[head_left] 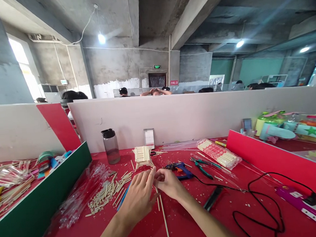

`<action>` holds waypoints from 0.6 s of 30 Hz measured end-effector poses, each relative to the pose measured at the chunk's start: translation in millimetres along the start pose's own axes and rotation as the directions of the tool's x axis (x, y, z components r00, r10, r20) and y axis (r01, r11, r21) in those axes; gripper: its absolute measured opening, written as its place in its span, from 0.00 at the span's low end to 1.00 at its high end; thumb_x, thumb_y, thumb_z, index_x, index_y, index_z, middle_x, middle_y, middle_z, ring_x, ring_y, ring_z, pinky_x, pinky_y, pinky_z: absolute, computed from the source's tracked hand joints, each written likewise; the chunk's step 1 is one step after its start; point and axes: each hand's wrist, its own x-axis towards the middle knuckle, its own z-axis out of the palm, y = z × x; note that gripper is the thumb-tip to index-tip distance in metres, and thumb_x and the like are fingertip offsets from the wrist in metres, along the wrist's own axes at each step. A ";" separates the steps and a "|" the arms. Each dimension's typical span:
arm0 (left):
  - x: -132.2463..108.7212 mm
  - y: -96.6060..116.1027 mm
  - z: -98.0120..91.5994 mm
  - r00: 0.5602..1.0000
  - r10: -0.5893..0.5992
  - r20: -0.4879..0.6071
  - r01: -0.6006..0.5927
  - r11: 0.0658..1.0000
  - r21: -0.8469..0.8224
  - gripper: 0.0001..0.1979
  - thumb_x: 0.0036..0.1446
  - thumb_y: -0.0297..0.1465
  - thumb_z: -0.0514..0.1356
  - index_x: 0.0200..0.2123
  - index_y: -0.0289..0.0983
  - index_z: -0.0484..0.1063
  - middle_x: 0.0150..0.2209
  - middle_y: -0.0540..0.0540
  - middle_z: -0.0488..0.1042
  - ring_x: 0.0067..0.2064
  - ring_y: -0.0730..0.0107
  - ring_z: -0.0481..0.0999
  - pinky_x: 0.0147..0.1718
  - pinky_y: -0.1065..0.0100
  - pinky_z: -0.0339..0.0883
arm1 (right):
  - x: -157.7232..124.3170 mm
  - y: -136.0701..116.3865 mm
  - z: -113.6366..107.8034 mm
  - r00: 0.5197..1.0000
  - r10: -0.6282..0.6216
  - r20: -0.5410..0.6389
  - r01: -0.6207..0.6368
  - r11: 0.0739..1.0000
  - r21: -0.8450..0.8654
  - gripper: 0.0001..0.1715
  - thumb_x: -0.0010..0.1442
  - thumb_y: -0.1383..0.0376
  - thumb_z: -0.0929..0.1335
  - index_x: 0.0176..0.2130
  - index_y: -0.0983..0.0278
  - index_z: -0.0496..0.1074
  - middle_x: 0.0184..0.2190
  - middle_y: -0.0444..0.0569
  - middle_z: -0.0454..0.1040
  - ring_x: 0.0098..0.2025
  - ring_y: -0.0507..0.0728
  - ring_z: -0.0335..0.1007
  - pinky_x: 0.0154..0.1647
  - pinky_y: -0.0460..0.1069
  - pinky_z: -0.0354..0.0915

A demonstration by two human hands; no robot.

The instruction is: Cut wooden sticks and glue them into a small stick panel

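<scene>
My left hand reaches palm down over the middle of the red table, its fingers close together and thumb curled under. Beside it, my right hand is closed, thumb and fingertips pinched near the left index finger. What sits between the fingertips is hidden. A long thin wooden stick runs from under the hands toward the table's near edge. Just beyond the hands stands a small model built of wooden sticks, with a slatted top. A blue hot glue gun lies right of the right hand.
Short cut sticks and clear plastic wrappers lie left. Green-handled pliers, a bag of sticks, a black-handled tool and a purple power strip with a looping cable are right. A bottle stands behind; low partitions border both sides.
</scene>
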 end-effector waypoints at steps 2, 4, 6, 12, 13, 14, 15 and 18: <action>-0.4 0.5 -0.8 1.000 -0.004 -0.005 0.004 1.000 -0.009 0.35 0.63 0.35 0.58 0.69 0.44 0.47 0.59 0.38 0.69 0.59 0.45 0.68 0.55 0.48 0.63 | -0.2 -0.9 0.4 1.000 0.006 0.007 -0.006 1.000 0.015 0.09 0.48 0.63 0.72 0.29 0.63 0.70 0.24 0.43 0.72 0.26 0.53 0.67 0.24 0.46 0.60; -0.7 0.9 -1.8 1.000 -0.007 -0.014 0.007 1.000 -0.031 0.35 0.63 0.34 0.58 0.69 0.44 0.46 0.59 0.38 0.69 0.59 0.46 0.68 0.55 0.48 0.64 | -0.6 -2.4 0.7 1.000 0.009 0.016 -0.009 1.000 0.026 0.09 0.48 0.63 0.72 0.29 0.63 0.69 0.23 0.42 0.72 0.25 0.54 0.67 0.24 0.46 0.59; -1.0 1.0 -2.6 1.000 -0.010 -0.027 0.008 0.998 -0.062 0.36 0.62 0.34 0.59 0.69 0.44 0.46 0.60 0.38 0.68 0.59 0.46 0.68 0.56 0.48 0.64 | -0.8 -3.9 0.6 1.000 0.000 0.018 0.000 1.000 0.029 0.08 0.48 0.63 0.72 0.29 0.63 0.69 0.23 0.42 0.72 0.25 0.54 0.67 0.25 0.46 0.59; -1.8 -1.1 -1.3 0.999 -0.025 -0.043 0.019 0.989 -0.145 0.39 0.61 0.32 0.60 0.70 0.45 0.44 0.61 0.37 0.67 0.60 0.44 0.67 0.56 0.45 0.64 | -1.0 -6.9 0.1 1.000 0.013 -0.007 -0.012 0.999 0.031 0.09 0.47 0.63 0.73 0.28 0.63 0.71 0.23 0.42 0.72 0.25 0.53 0.67 0.25 0.46 0.60; -2.0 -1.9 -1.0 0.999 -0.034 -0.038 0.027 0.986 -0.165 0.40 0.61 0.32 0.60 0.70 0.45 0.44 0.61 0.37 0.66 0.61 0.44 0.67 0.57 0.45 0.64 | -1.4 -7.7 0.0 1.000 0.027 -0.011 -0.027 0.999 0.039 0.09 0.47 0.63 0.73 0.28 0.63 0.71 0.23 0.42 0.72 0.25 0.53 0.66 0.26 0.46 0.60; -2.1 -2.7 -0.9 0.998 -0.045 -0.031 0.038 0.980 -0.194 0.40 0.60 0.32 0.61 0.70 0.45 0.43 0.62 0.37 0.65 0.61 0.44 0.66 0.58 0.45 0.63 | -1.9 -8.7 -0.1 0.999 0.048 -0.013 -0.048 0.997 0.057 0.10 0.47 0.62 0.74 0.29 0.63 0.71 0.23 0.42 0.71 0.26 0.53 0.66 0.26 0.46 0.61; -2.2 -3.8 -1.1 0.998 -0.059 -0.025 0.052 0.972 -0.229 0.41 0.60 0.33 0.61 0.70 0.45 0.43 0.63 0.37 0.64 0.63 0.45 0.65 0.58 0.44 0.63 | -2.6 -10.0 -0.3 0.997 0.075 -0.011 -0.074 0.994 0.086 0.11 0.47 0.61 0.74 0.29 0.63 0.71 0.23 0.42 0.71 0.26 0.53 0.67 0.26 0.46 0.63; -2.9 -7.9 -2.9 0.996 -0.086 -0.004 0.079 0.931 -0.357 0.41 0.60 0.35 0.63 0.70 0.45 0.43 0.66 0.37 0.60 0.66 0.47 0.61 0.62 0.45 0.60 | -4.9 -14.6 -1.2 0.986 0.163 0.026 -0.164 0.964 0.211 0.17 0.45 0.57 0.76 0.32 0.63 0.72 0.25 0.42 0.72 0.27 0.54 0.68 0.27 0.48 0.67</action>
